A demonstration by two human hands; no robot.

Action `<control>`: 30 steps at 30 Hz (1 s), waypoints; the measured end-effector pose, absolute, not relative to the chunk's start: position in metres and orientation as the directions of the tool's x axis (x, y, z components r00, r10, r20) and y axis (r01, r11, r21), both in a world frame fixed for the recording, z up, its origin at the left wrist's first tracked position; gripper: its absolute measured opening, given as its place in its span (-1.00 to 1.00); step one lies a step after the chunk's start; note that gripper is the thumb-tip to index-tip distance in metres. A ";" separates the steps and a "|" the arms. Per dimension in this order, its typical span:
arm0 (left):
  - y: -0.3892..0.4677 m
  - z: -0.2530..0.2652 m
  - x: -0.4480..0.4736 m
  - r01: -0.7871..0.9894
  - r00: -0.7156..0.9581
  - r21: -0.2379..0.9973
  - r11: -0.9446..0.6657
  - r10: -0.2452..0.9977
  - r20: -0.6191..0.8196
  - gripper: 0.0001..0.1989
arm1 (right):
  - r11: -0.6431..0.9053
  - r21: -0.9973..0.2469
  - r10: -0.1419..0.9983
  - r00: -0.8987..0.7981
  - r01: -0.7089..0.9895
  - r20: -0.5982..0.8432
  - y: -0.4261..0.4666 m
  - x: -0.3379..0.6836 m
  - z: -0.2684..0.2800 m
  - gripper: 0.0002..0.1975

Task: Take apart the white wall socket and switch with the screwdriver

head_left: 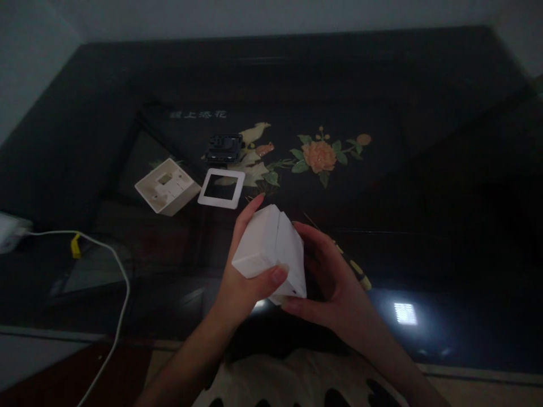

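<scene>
Both hands hold a white box (271,249) above the near part of the table, tilted, with a seam running across it. My left hand (241,277) is wrapped around its left side, the thumb pressed on the near face and the fingers behind. Against its right side and lower corner my right hand (335,277) closes, thumb low and fingers curled partly out of sight. A screwdriver (360,274) with a yellow and black handle lies partly hidden behind the right hand. The far side of the box cannot be seen.
Left of the hands lie an open white mounting box (180,195), a white square frame (206,198) and a black module (224,148). A white cable (123,271) with a yellow tag (76,246) hangs over the near edge of the dark glossy table (424,186).
</scene>
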State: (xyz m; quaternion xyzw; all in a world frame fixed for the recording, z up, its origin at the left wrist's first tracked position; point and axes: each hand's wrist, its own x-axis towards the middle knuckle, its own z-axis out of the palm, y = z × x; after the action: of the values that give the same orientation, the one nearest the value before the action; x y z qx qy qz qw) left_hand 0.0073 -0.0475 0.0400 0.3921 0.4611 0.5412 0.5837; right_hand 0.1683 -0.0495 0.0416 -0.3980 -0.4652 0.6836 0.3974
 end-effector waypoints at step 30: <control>-0.043 0.050 0.009 -0.138 0.135 0.978 0.156 0.981 -0.138 -0.10 | -0.017 -0.997 0.963 -0.270 -0.073 0.004 -0.048 0.181 0.048 -0.34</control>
State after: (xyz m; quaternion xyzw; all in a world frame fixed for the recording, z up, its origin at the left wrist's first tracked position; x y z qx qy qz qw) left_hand 0.0093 -0.0435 0.0503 0.4533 0.4649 0.4652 0.6016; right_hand 0.1812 -0.0483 0.0477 -0.4097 -0.5428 0.5835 0.4439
